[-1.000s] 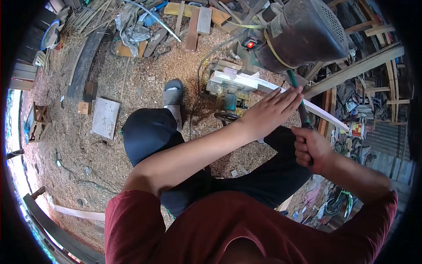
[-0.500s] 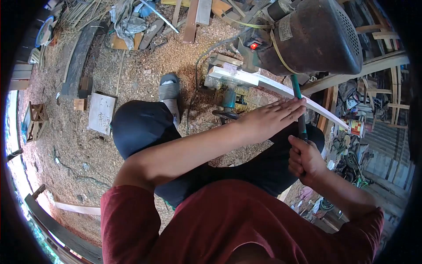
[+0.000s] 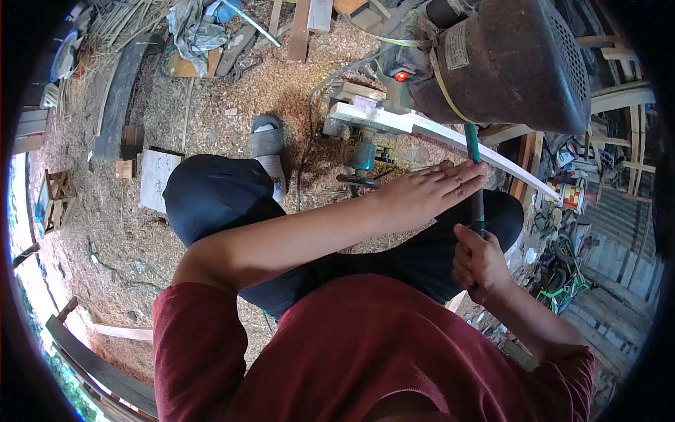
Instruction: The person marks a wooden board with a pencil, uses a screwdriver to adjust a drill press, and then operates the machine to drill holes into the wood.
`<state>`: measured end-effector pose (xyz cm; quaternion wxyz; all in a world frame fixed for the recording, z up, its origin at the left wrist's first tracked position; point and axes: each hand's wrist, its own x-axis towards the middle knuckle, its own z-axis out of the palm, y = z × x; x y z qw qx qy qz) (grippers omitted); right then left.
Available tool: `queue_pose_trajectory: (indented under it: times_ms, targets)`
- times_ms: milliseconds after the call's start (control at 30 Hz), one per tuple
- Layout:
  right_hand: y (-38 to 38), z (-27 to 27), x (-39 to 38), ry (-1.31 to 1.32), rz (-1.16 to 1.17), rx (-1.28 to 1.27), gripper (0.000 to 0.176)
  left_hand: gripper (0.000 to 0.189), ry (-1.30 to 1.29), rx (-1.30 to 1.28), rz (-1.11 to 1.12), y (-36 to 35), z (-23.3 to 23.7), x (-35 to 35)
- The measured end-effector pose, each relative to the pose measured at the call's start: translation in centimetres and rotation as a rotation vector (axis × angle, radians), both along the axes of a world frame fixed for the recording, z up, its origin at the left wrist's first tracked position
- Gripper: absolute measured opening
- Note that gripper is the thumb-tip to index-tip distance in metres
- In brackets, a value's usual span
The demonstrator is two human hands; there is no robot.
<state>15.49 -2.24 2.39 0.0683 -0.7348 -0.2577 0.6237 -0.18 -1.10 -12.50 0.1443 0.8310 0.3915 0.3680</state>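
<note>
My right hand [image 3: 481, 261] is wrapped around the lower, dark grip of a green lever [image 3: 477, 205]. Across the lever's upper part lies my left hand [image 3: 430, 190], with its fingers stretched out flat and nothing held in them. The lever runs up toward a large machine with a dark, rusty motor housing [image 3: 510, 67] and a red lit switch [image 3: 401, 77]. Below the motor, a long pale wooden piece [image 3: 485, 152] rests on the machine's bed, its near-left end by a metal clamp. A teal screw part with a handwheel [image 3: 360, 180] sits under it.
Wood shavings cover the ground. A slippered foot [image 3: 267, 141] is beside the machine's cable [image 3: 309, 133]. To the left are a pale board [image 3: 160, 176] and a dark curved beam [image 3: 119, 98]. Scrap wood and clutter, including a colourful tin [image 3: 571, 197], lie at right.
The view has shifted slightly. The lever's grip end and my right hand sit a little lower and farther left; both hands keep their places on the lever.
</note>
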Motion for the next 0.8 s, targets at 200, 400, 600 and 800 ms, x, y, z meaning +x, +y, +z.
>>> queue_pose_trajectory:
  times_ms: [200, 400, 600, 800]
  targets:
    - [-0.2, -0.5, 0.3, 0.004, -0.006, 0.001, 0.039, 0.072, -0.017, 0.019, -0.012, 0.2, -0.1, -0.4]
    - [-0.2, -0.8, 0.3, 0.012, -0.027, 0.001, 0.037, 0.07, -0.003, 0.025, -0.028, 0.6, -0.2, -0.6]
    - [-0.6, -2.0, 0.7, 0.004, -0.013, 0.019, 0.037, 0.074, 0.011, 0.003, -0.052, 0.7, -1.0, -0.6]
    - [-2.0, -4.1, 1.3, 0.034, -0.005, 0.072, 0.038, 0.074, 0.066, 0.002, -0.07, 0.1, -1.8, -0.5]
